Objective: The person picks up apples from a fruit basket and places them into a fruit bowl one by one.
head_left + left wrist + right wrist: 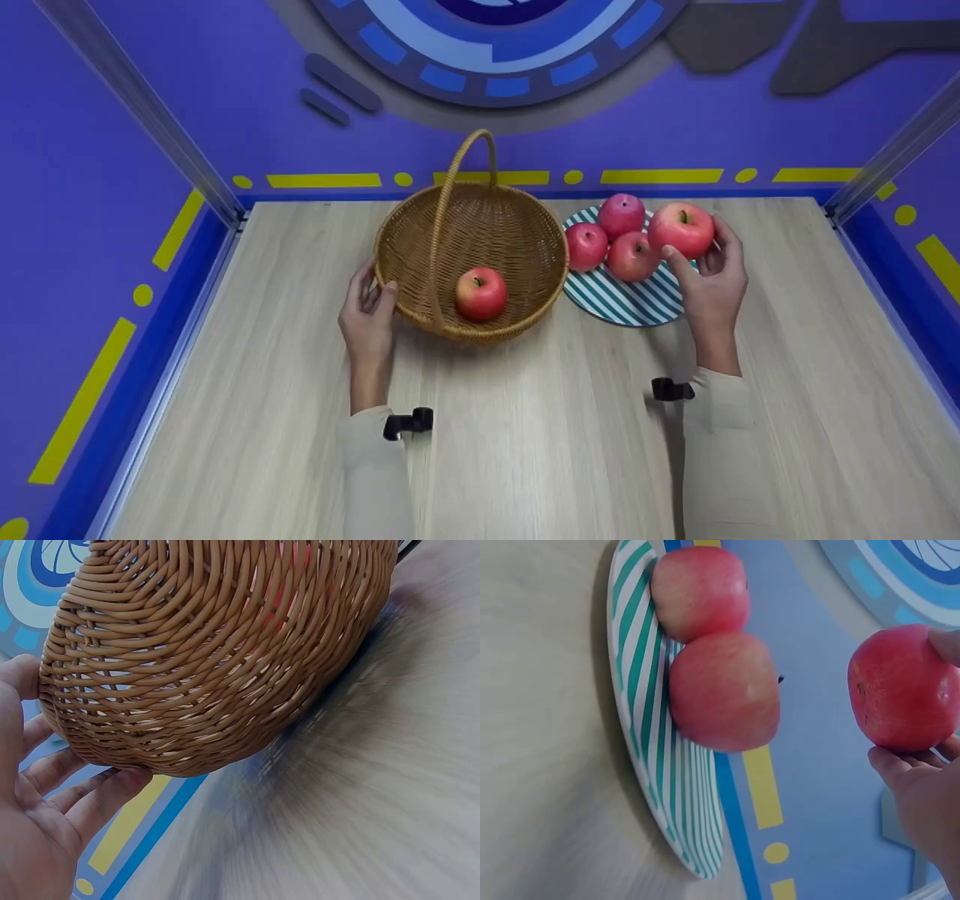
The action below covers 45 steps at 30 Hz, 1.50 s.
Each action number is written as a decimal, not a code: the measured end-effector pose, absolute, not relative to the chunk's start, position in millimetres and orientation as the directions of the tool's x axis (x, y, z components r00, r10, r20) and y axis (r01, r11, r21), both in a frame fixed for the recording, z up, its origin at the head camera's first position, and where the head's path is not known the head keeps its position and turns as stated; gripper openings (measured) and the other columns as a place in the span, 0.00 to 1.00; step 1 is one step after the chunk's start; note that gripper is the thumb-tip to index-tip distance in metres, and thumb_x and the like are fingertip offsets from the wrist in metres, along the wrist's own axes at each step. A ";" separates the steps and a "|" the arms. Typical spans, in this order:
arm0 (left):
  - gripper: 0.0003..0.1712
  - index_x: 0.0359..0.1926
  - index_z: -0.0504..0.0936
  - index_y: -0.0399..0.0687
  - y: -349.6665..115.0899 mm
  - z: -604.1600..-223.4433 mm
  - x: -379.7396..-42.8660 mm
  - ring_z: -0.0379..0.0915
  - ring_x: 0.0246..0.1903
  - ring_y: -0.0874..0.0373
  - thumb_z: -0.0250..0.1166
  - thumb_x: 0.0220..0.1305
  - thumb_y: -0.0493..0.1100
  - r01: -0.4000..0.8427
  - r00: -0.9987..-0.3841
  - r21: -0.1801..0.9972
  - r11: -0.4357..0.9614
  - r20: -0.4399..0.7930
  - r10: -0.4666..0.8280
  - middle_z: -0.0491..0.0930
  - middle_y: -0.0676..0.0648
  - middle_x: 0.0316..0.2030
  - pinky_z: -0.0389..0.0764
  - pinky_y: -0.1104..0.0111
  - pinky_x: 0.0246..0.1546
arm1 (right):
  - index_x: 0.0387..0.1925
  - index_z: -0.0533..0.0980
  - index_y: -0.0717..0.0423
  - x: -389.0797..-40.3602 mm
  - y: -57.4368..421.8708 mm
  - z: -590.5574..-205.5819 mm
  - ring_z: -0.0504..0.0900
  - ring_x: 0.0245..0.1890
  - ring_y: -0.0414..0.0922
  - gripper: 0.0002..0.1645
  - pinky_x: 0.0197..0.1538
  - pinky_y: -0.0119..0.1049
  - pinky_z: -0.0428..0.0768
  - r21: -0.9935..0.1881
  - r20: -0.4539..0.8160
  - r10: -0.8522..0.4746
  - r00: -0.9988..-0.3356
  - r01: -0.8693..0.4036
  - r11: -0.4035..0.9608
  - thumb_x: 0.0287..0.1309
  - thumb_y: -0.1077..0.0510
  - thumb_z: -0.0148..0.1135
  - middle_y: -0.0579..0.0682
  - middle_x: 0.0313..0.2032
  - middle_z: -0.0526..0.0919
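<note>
A brown wicker basket (409,247) with an arched handle stands on the table, and one red apple (481,294) lies inside it. My left hand (367,319) grips the basket's left rim, thumb on the near side; in the left wrist view the fingers (105,802) lie against the woven wall (172,690). My right hand (712,289) holds another apple (681,230) between thumb and fingers, raised above the right side of a green-and-white striped plate (622,304). Three apples, one of them the nearest apple (634,257), sit together on that plate, just right of the basket.
The pale wooden table (525,450) ends at a blue back wall (225,90) with yellow marks. Blue side panels flank it left and right. The plate's left edge lies close beside the basket. The basket handle (444,217) arches up over the opening.
</note>
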<state>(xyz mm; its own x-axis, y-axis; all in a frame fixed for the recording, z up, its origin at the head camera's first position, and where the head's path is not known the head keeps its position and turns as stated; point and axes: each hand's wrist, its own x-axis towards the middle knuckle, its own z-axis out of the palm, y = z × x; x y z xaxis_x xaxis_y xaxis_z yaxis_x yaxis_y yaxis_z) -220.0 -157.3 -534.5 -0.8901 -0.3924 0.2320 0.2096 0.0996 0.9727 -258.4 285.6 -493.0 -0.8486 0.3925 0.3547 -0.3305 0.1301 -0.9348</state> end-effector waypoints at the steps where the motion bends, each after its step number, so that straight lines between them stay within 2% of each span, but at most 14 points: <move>1: 0.29 0.75 0.75 0.51 -157.3 -534.7 -220.1 0.75 0.65 0.48 0.66 0.76 0.44 0.210 -0.890 0.973 0.099 0.232 -0.393 0.74 0.45 0.71 0.76 0.59 0.67 | 0.78 0.63 0.60 -258.8 287.5 -494.3 0.70 0.72 0.51 0.49 0.72 0.37 0.72 -0.939 0.343 0.402 -0.849 -0.321 0.124 0.61 0.64 0.77 0.54 0.73 0.69; 18: 0.29 0.74 0.76 0.48 -157.0 -533.9 -220.5 0.75 0.64 0.47 0.67 0.75 0.41 0.227 -0.883 0.971 0.075 0.237 -0.404 0.75 0.43 0.70 0.78 0.59 0.66 | 0.81 0.59 0.51 -265.9 309.7 -520.0 0.64 0.77 0.48 0.51 0.71 0.30 0.69 -0.992 0.083 0.480 -0.873 -0.118 -0.042 0.64 0.63 0.75 0.51 0.78 0.62; 24: 0.28 0.74 0.76 0.49 -156.6 -533.5 -221.0 0.75 0.64 0.48 0.67 0.75 0.41 0.230 -0.883 0.971 0.067 0.237 -0.405 0.76 0.44 0.69 0.78 0.59 0.65 | 0.82 0.57 0.52 -268.4 312.6 -526.3 0.64 0.77 0.47 0.50 0.72 0.31 0.69 -0.998 0.036 0.498 -0.867 -0.059 -0.030 0.66 0.63 0.73 0.51 0.79 0.61; 28: 0.29 0.74 0.76 0.49 -156.3 -532.7 -221.1 0.75 0.64 0.48 0.67 0.75 0.39 0.228 -0.885 0.973 0.045 0.227 -0.406 0.75 0.44 0.70 0.78 0.59 0.65 | 0.83 0.56 0.49 -269.8 313.8 -528.6 0.62 0.78 0.46 0.50 0.73 0.31 0.68 -0.999 -0.020 0.504 -0.863 0.002 -0.036 0.67 0.62 0.72 0.50 0.80 0.58; 35: 0.31 0.76 0.73 0.43 -155.5 -531.9 -222.1 0.74 0.65 0.43 0.65 0.75 0.35 0.202 -0.893 0.979 0.005 0.186 -0.409 0.72 0.39 0.72 0.78 0.58 0.66 | 0.83 0.55 0.46 -270.6 317.6 -533.1 0.60 0.79 0.46 0.51 0.74 0.33 0.67 -0.994 -0.105 0.502 -0.859 0.083 -0.067 0.69 0.57 0.72 0.48 0.82 0.56; 39: 0.30 0.75 0.73 0.41 -155.7 -532.2 -222.9 0.75 0.65 0.41 0.65 0.75 0.34 0.192 -0.896 0.981 0.002 0.176 -0.407 0.72 0.37 0.72 0.78 0.58 0.66 | 0.84 0.54 0.46 -273.4 319.5 -536.3 0.60 0.79 0.47 0.51 0.75 0.34 0.66 -0.992 -0.122 0.499 -0.858 0.118 -0.039 0.69 0.56 0.72 0.48 0.82 0.56; 45: 0.30 0.75 0.74 0.46 -155.2 -532.5 -222.4 0.76 0.63 0.45 0.66 0.75 0.37 0.205 -0.889 0.978 0.030 0.199 -0.412 0.74 0.41 0.70 0.79 0.60 0.65 | 0.84 0.53 0.46 -276.8 318.9 -538.1 0.59 0.80 0.47 0.51 0.75 0.33 0.64 -0.983 -0.152 0.477 -0.865 0.182 0.017 0.71 0.55 0.70 0.48 0.83 0.54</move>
<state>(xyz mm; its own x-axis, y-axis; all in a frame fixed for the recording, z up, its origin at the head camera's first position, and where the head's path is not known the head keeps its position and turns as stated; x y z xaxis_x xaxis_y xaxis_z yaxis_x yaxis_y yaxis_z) -222.4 -155.2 -532.5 -0.8892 -0.4119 0.1991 0.2053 0.0296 0.9782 -276.8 318.9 -538.1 -0.8655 0.4772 -0.1522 0.1821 0.0167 -0.9831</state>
